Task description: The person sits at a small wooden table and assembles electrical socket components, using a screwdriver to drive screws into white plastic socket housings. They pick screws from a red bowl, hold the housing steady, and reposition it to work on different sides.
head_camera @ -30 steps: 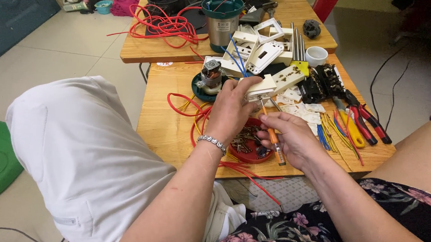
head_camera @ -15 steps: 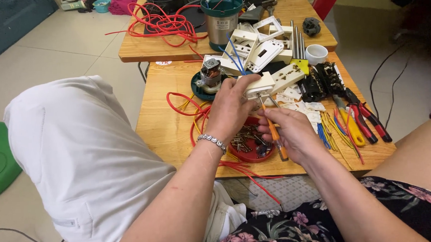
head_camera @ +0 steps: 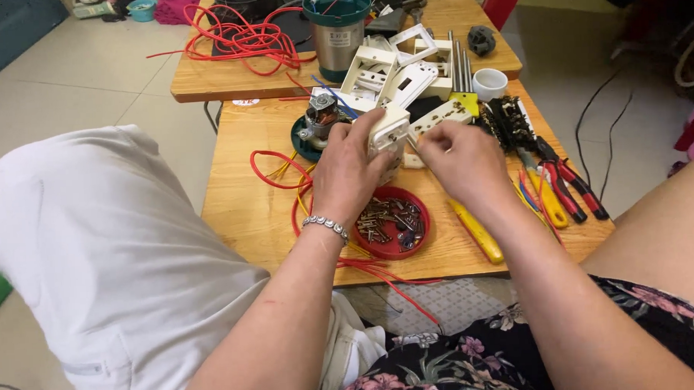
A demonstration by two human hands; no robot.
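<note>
socket box [head_camera: 389, 136] (left hand [head_camera: 350, 176]) above screw dish [head_camera: 390, 224]

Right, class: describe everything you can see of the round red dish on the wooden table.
The red dish is a shallow, round tray, plastic by the look of it, lying flat near the front edge of the wooden table. It holds a loose heap of small metal screws and fittings. The left hand hangs above its far rim, hiding part of it. Red wires run beside and under its near edge.

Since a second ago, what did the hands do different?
The right hand let go of the yellow-handled screwdriver, which now lies on the table, and moved up to the white socket. The left hand still grips that socket. The red dish of screws stayed put.
</note>
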